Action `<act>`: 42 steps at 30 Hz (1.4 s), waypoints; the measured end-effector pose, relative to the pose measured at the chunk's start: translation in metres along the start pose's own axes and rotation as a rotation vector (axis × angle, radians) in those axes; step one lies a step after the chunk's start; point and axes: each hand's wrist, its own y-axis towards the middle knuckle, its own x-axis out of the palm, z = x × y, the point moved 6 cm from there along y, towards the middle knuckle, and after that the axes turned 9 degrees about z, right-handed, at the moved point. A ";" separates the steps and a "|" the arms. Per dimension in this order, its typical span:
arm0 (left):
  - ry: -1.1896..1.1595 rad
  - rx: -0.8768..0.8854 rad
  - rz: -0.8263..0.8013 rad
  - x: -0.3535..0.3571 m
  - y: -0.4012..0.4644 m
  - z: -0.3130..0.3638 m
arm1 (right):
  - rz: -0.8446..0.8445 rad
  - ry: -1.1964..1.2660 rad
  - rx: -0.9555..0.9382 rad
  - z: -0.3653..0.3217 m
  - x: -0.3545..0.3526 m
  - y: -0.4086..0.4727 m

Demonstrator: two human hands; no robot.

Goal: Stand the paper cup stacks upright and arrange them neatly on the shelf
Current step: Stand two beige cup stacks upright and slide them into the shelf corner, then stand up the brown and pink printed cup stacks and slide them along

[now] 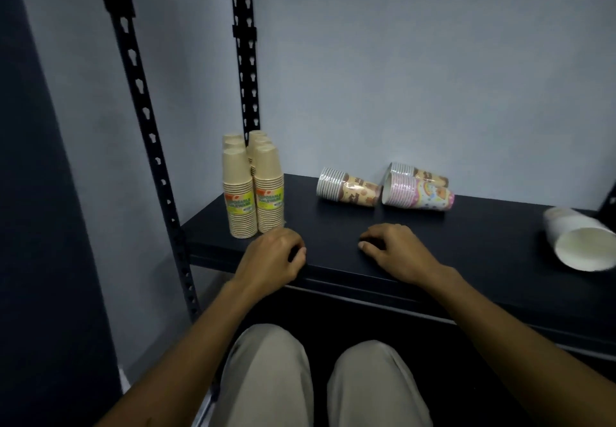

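Head view: tan cup stacks (255,189) stand just beyond left hand (271,256).

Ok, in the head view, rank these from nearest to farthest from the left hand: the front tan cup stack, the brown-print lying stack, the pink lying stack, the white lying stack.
From the left hand:
1. Front tan cup stack, upright, just beyond the hand on the left of the shelf.
2. Brown-print lying stack, mid-shelf, toward the back.
3. Pink lying stack, right of the brown-print one.
4. White lying stack, far right end.

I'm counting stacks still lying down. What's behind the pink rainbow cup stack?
Behind the pink rainbow stack lies another toppled stack, brown-patterned, against the wall. Its lower side is covered.
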 end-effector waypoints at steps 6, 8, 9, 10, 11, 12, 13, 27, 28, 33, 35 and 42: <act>0.008 0.016 -0.174 0.039 0.044 0.029 | 0.012 -0.071 0.139 0.052 -0.039 -0.022; 0.013 0.011 -0.228 0.054 0.057 0.033 | 0.020 -0.099 0.195 0.070 -0.047 -0.024; 0.013 0.009 -0.254 0.061 0.063 0.035 | 0.035 -0.111 0.223 0.079 -0.051 -0.024; 0.013 0.012 -0.274 0.067 0.069 0.036 | 0.061 -0.120 0.250 0.088 -0.054 -0.024; 0.010 0.018 -0.284 0.073 0.075 0.038 | 0.098 -0.126 0.272 0.096 -0.058 -0.023; 0.009 0.028 -0.282 0.078 0.081 0.039 | 0.147 -0.126 0.284 0.103 -0.061 -0.022; 0.013 0.044 -0.262 0.082 0.089 0.041 | 0.201 -0.121 0.285 0.109 -0.064 -0.020; 0.364 0.171 -0.254 0.134 0.165 0.021 | 0.318 -0.146 0.197 0.159 -0.054 0.047; 0.357 0.189 -0.241 0.136 0.166 0.019 | 0.311 -0.189 0.152 0.156 -0.053 0.050; 0.233 0.175 -0.069 0.143 0.169 0.012 | 0.337 -0.238 0.043 0.155 -0.050 0.060; 0.185 0.157 -0.011 0.144 0.168 0.012 | 0.335 -0.205 0.049 0.156 -0.050 0.059; 0.017 0.030 0.064 0.137 0.169 0.011 | 0.495 0.245 0.197 0.160 -0.066 0.049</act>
